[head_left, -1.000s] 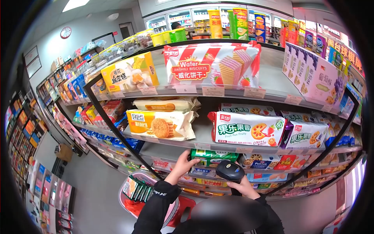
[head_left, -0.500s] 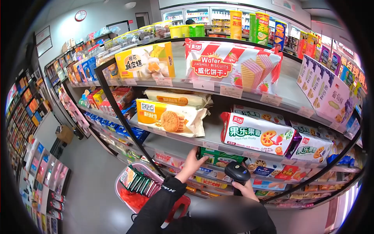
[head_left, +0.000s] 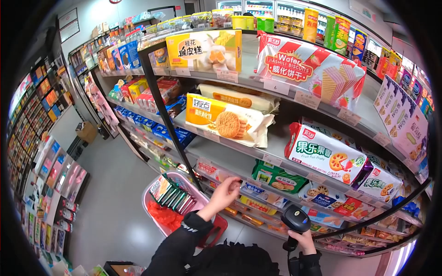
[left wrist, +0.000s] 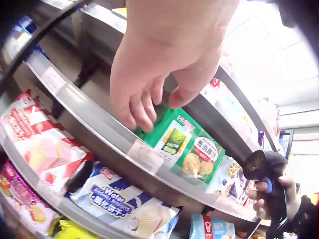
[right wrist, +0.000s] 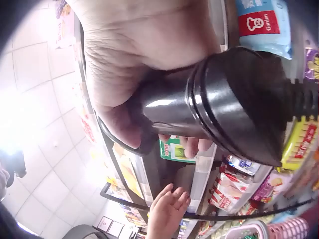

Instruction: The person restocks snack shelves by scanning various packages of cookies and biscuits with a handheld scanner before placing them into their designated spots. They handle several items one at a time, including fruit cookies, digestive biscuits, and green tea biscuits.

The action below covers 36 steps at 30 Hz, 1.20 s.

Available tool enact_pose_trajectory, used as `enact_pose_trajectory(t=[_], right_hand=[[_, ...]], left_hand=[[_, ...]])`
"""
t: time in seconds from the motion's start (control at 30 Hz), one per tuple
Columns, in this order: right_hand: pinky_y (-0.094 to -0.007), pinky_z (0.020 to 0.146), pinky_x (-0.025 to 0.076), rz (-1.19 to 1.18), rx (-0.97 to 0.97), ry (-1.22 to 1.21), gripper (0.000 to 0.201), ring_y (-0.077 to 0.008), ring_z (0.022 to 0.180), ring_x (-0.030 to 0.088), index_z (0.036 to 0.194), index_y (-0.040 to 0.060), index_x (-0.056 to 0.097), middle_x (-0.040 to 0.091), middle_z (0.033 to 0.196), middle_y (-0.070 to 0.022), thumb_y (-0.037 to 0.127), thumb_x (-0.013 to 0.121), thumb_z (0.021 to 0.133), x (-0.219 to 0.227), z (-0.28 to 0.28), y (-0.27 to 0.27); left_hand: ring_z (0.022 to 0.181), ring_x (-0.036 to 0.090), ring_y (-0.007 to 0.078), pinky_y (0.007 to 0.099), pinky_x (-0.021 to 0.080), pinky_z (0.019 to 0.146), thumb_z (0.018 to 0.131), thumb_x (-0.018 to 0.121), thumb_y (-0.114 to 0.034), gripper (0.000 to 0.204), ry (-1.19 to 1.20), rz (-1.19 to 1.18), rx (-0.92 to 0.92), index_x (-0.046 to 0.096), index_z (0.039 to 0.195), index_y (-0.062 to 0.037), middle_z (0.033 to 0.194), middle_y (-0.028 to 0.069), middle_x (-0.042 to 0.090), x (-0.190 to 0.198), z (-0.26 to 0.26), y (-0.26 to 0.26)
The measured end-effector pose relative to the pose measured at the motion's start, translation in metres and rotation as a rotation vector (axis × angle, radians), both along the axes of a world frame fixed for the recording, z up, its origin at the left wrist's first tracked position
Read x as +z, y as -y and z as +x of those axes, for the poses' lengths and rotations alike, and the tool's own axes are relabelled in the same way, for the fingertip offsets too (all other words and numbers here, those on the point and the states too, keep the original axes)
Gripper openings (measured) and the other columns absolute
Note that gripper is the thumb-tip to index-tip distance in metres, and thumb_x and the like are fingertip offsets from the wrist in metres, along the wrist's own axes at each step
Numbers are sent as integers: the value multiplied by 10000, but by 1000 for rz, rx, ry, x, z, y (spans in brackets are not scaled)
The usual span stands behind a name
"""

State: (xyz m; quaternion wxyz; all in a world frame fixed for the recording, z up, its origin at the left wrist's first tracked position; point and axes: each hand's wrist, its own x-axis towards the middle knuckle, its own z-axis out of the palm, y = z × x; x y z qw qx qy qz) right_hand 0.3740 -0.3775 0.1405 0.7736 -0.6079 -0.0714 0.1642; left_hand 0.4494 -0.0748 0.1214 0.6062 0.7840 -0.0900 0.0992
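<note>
My left hand [head_left: 224,192] hangs with loosely curled fingers at the front rail of a lower shelf [head_left: 258,188], just left of a green biscuit packet [head_left: 277,177]. In the left wrist view the fingertips [left wrist: 139,112] hover in front of that green packet [left wrist: 175,137] and grip nothing. My right hand [head_left: 305,240] grips the handle of a black barcode scanner [head_left: 296,217], held low in front of the shelves. The right wrist view shows the scanner [right wrist: 219,107] close up in the hand, with the left hand [right wrist: 167,209] beyond it.
A pink shopping basket [head_left: 154,216] holding several green packets [head_left: 171,195] stands below my left arm. A black shelf upright [head_left: 163,115] slants down beside it. Shelves of biscuit packets fill the right side. An aisle floor [head_left: 110,184] runs along the left.
My left hand has drawn back and to the left from the green packet that it touched. The right hand with the scanner sits lower. The head view has swung, so the shelves sit further right.
</note>
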Motion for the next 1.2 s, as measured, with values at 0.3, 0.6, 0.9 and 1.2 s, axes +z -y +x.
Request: enact_pose_trajectory(t=[0.3,0.6,0.9,1.2], right_hand=[[-255,580,465,-67,168,-231,378,-124,628,547,1076,7,464,591,859,-116,55,607,730,-9,-18,-34],[-233,516,439,-204,223,-216,232,-92,563,525,933,-7,541,596,775,-71,40,611,718,-4,-20,-100],[-223,512,452,-247,262,-372,255,-99,571,533,944,-14,524,584,764,-88,12,603,702,-10,-28,-159],[-221,523,454,-274,217,-409,261,-104,637,548,957,-9,520,586,791,-82,8,602,710,-9,-32,-190]], left_hand=[[665,521,82,214,427,623,784,532,-106,271,-402,49,-125,516,1022,23,758,35,552,-49,-75,-72],[738,538,114,246,441,667,795,516,-114,268,-427,-149,19,515,1023,26,800,65,569,-86,-106,-108],[689,555,134,243,449,630,748,489,-31,265,-479,-354,346,492,1007,25,808,81,583,-141,-133,-200],[928,471,332,378,390,798,681,591,-92,391,-247,547,843,470,1037,15,978,196,497,-139,-92,-279]])
